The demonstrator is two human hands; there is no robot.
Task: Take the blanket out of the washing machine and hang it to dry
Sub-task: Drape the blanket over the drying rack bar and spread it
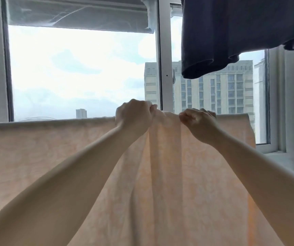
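Fingers of both hands are curled tight, pinching the top edge of the blanket point(45, 157). On the left hand point(133, 115) the knuckles face the camera and the fingertips fold over the far side of the cloth, so they are hidden. The right hand point(198, 121) grips the same edge just to the right, thumb tucked against the curled fingers; its fingertips are also out of sight behind the cloth. Between the two hands the edge bunches up slightly, and long folds run down from there.

Peach-coloured with a faint pale pattern, the blanket hangs spread wide, from the left border of the view to a corner right of the right hand. Whatever it hangs over is covered by the cloth and cannot be made out. Its lower part is cut off by the bottom of the view, and both forearms cross in front of it.

Beyond is a window point(165, 59) with a white frame, bright sky and a tall building point(231, 89). A dark garment point(231, 32) hangs at top right, its upper part cut off.
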